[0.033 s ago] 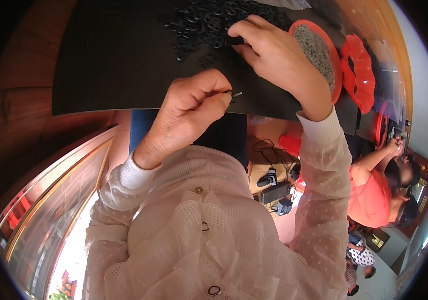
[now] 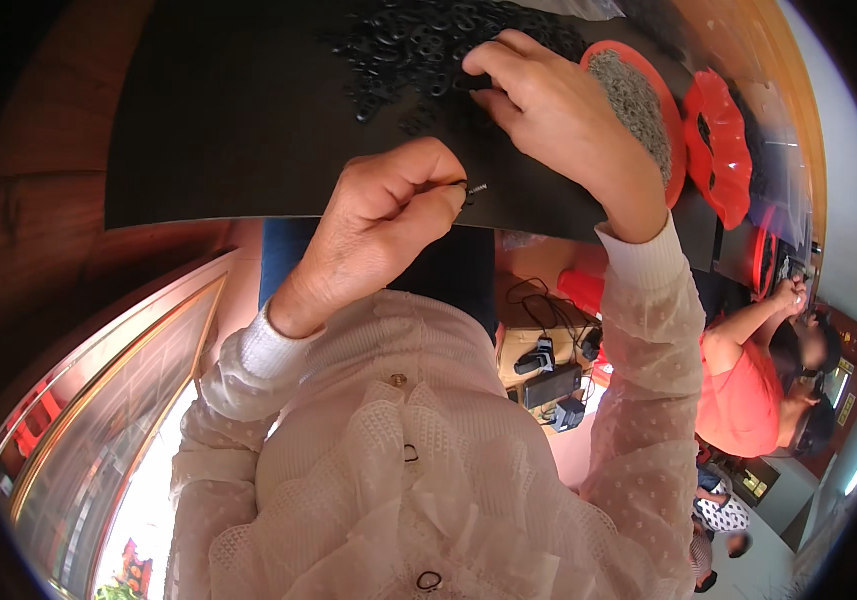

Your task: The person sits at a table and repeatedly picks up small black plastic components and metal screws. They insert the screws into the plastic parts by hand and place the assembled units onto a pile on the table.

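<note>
My left hand (image 2: 383, 215) is closed above the near edge of the black tabletop. Its thumb and forefinger pinch a small black plastic piece (image 2: 467, 193), mostly covered by the fingertips. From this piece a thin metal spring (image 2: 478, 188) sticks out to the right. My right hand (image 2: 548, 110) reaches to the near right side of a heap of black plastic pieces (image 2: 413, 45), many of them ring-shaped. A dark piece (image 2: 472, 82) shows between its curled forefinger and thumb; the fingertips partly hide it.
Right of my right hand stands a red bowl (image 2: 675, 150) full of small grey metal springs (image 2: 633, 105). Beyond it lies a red wavy-rimmed dish (image 2: 716, 150). A box (image 2: 518, 345) below the table carries cables and black devices. A person in red (image 2: 743, 390) sits farther right.
My right hand has shifted very slightly to the right beside the heap. My left hand keeps its pinch on the black piece and spring.
</note>
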Motion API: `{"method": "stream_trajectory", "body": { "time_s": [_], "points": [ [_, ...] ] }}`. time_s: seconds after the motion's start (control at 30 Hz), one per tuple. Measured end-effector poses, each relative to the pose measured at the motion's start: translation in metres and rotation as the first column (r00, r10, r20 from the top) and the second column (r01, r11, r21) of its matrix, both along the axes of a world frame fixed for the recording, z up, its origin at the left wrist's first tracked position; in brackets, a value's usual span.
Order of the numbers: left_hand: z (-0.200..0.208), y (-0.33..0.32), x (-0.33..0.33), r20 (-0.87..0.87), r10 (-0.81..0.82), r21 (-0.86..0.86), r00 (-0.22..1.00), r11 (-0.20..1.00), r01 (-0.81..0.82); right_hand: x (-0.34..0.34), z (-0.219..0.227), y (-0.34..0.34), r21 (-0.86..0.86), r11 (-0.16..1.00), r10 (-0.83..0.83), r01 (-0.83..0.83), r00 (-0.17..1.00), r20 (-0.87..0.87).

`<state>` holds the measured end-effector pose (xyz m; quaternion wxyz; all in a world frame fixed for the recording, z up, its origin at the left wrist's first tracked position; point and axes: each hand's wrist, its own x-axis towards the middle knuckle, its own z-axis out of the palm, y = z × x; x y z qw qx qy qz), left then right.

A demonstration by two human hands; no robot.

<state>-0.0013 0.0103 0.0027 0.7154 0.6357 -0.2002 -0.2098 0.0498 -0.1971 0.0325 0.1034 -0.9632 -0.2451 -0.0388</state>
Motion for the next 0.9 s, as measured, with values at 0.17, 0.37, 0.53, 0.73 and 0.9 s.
{"method": "stream_trajectory", "body": {
  "time_s": [0.17, 0.37, 0.53, 0.73, 0.9],
  "points": [
    [-0.001, 0.0, 0.0, -0.002, 0.0, 0.015, 1.0, 1.0, 0.0, -0.003, 0.0, -0.003, -0.016, 0.999, -0.04, 0.04, 0.999, -0.01],
    [-0.002, -0.001, 0.0, 0.004, 0.002, 0.01, 1.0, 1.0, -0.002, -0.003, 0.001, 0.0, 0.056, 0.998, -0.014, 0.013, 1.0, 0.008],
    [-0.001, 0.001, 0.0, 0.007, -0.002, 0.005, 1.0, 1.0, 0.002, 0.002, -0.006, 0.003, 0.003, 1.0, -0.021, 0.021, 1.0, 0.015],
    [0.0, 0.001, 0.001, 0.004, -0.003, 0.014, 1.0, 1.0, 0.003, 0.004, -0.002, 0.005, -0.04, 0.998, -0.041, 0.04, 0.999, -0.018],
    [0.0, 0.0, 0.001, -0.006, 0.003, 0.021, 1.0, 1.0, -0.003, 0.006, -0.003, 0.011, -0.038, 0.998, -0.047, 0.046, 0.999, -0.009]
  ]
}}
